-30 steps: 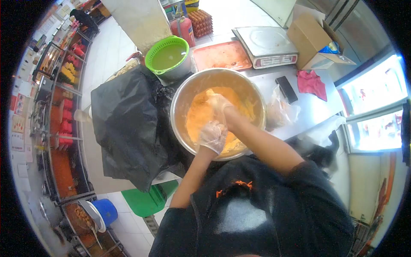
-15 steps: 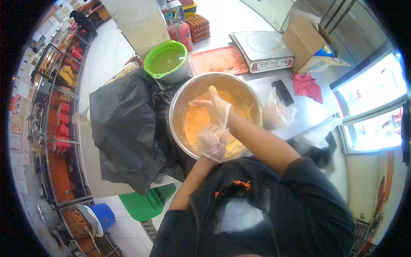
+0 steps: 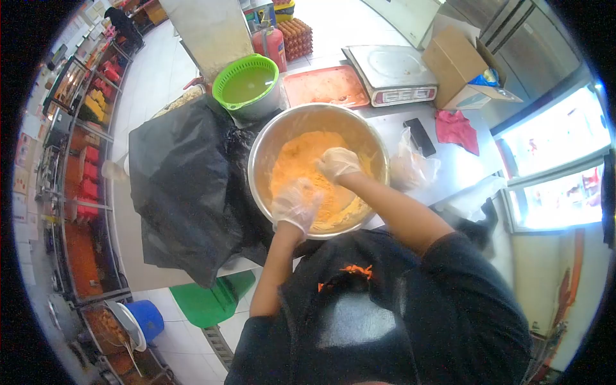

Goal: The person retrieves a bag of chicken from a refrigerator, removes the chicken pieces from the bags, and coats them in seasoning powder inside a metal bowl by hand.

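Orange powder (image 3: 311, 142) lies in a wide metal bowl (image 3: 261, 154) on the counter (image 3: 471, 168), and we see it spread over most of the bottom, short of the rim. Its colour runs from soft peach to a deeper, browner patch toward the far left, and the far part looks fine and fairly smooth. Nearer us the surface turns rough and crumbly, and down the near right side paler yellow clumps (image 3: 348, 215) cling to the wall. The bowl's wall looks faintly dusted. Our right hand (image 3: 338, 165), in a clear plastic glove (image 3: 350, 160), is over the powder with its grip curled into a fist; we cannot tell if anything is inside it. Our left hand (image 3: 297, 205), gloved likewise, is low at the near left, blurred where its fingers meet the powder, so we cannot tell how far that grip is open or whether it has hold of any. Black plastic sheeting (image 3: 183, 192) lies just left of the bowl, and a clear bag (image 3: 414, 165) sits just right of it.
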Demonstrator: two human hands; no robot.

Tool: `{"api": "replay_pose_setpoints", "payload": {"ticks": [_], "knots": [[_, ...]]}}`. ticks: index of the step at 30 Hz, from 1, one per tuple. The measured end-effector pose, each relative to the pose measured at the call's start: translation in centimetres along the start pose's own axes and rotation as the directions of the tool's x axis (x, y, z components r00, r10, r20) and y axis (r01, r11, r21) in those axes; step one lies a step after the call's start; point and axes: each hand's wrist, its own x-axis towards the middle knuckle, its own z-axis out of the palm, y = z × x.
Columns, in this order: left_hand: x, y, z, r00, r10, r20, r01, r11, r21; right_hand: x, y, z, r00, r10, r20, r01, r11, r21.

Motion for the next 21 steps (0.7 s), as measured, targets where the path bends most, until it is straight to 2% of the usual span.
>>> {"api": "replay_pose_setpoints", "payload": {"ticks": [1, 2, 3, 4, 5, 6, 7, 8, 9, 10, 11, 13, 14, 15, 16, 17, 18, 19, 20, 21], "knots": [[0.9, -0.8, 1.3, 0.976, 0.057, -0.208, -0.05, 0.998, 0.038, -0.9, -0.5, -0.6, 0.998, -0.035, 0.044, 0.042, 0.986, -0.164], [1.9, -1.5, 2.6, 0.906, 0.119, -0.406, -0.092, 0.992, 0.087, -1.5, -1.1, -0.7, 0.998, -0.037, 0.044, 0.044, 0.985, -0.168], [2.6, -1.4, 3.3, 0.906, 0.118, -0.407, -0.091, 0.992, 0.086, -2.2, -2.0, -0.5, 0.991, -0.126, -0.039, 0.126, 0.992, -0.023], [3.5, -1.2, 4.0, 0.882, 0.197, -0.428, -0.247, 0.967, -0.063, -2.7, -2.7, -0.2, 0.97, -0.201, -0.138, 0.217, 0.969, 0.114], [5.0, -1.1, 4.5, 0.843, 0.273, -0.464, -0.401, 0.894, -0.202, -2.9, -3.0, 0.5, 0.968, -0.205, -0.148, 0.222, 0.969, 0.109], [7.6, -4.2, 5.9, 0.817, 0.315, -0.483, -0.487, 0.825, -0.286, -2.5, -3.0, 1.9, 0.915, -0.377, -0.142, 0.396, 0.907, 0.142], [8.3, -5.3, 4.7, 0.805, 0.332, -0.492, -0.506, 0.818, -0.274, -1.7, -2.8, 3.4, 0.831, -0.537, -0.146, 0.556, 0.814, 0.17], [8.7, -6.1, 3.5, 0.949, 0.068, -0.308, -0.245, 0.774, -0.584, -1.0, -2.9, 4.2, 0.718, -0.68, -0.151, 0.696, 0.693, 0.189], [9.0, -6.2, 2.8, 0.979, -0.052, -0.196, -0.108, 0.687, -0.719, -0.5, -3.4, 4.9, 0.713, -0.682, -0.16, 0.701, 0.692, 0.171], [8.9, -6.0, 2.6, 0.981, -0.123, -0.153, -0.049, 0.602, -0.797, -0.4, -4.4, 5.2, 0.722, -0.688, -0.074, 0.607, 0.681, -0.41], [8.6, -5.2, 3.2, 0.972, -0.173, -0.159, -0.04, 0.546, -0.837, -0.2, -4.9, 5.2, 0.739, -0.656, -0.152, 0.488, 0.677, -0.551], [7.6, -2.2, 5.0, 0.929, -0.237, -0.286, -0.126, 0.521, -0.844, -0.4, -6.2, 4.0, 0.758, -0.578, -0.303, 0.178, 0.63, -0.756], [6.9, -0.5, 5.7, 0.896, -0.278, -0.346, -0.165, 0.516, -0.841, -0.5, -6.7, 3.0, 0.833, -0.21, -0.511, 0.254, 0.967, 0.018], [6.3, 0.6, 6.0, 0.872, -0.328, -0.364, -0.186, 0.465, -0.865, -0.9, -7.3, 3.0, 0.898, 0.003, -0.44, 0.218, 0.865, 0.452], [5.6, 1.6, 5.4, 0.86, -0.401, -0.316, -0.2, 0.304, -0.931, -1.1, -7.9, 3.2, 0.914, 0.215, -0.344, 0.162, 0.584, 0.795], [5.0, 2.2, 4.4, 0.84, -0.495, -0.222, -0.231, 0.044, -0.972, -1.4, -9.2, 3.8, 0.901, 0.115, -0.419, 0.13, 0.849, 0.512], [4.4, 3.0, 3.7, 0.814, -0.56, -0.157, -0.29, -0.158, -0.944, -1.5, -10.1, 4.3, 0.9, -0.007, -0.436, 0.079, 0.986, 0.148], [4.2, 3.5, 2.9, 0.794, -0.579, -0.184, -0.357, -0.199, -0.913, -2.2, -9.5, 4.5, 0.912, -0.05, -0.407, 0.036, 0.999, -0.041], [3.9, 4.2, 2.6, 0.782, -0.581, -0.226, -0.401, -0.192, -0.896, -2.9, -9.0, 4.5, 0.921, -0.093, -0.378, 0.004, 0.973, -0.23], [3.7, 3.9, 2.5, 0.793, -0.335, -0.509, -0.421, 0.303, -0.855, -3.7, -8.3, 4.1, 0.862, -0.074, -0.501, 0.015, 0.992, -0.122]]}}
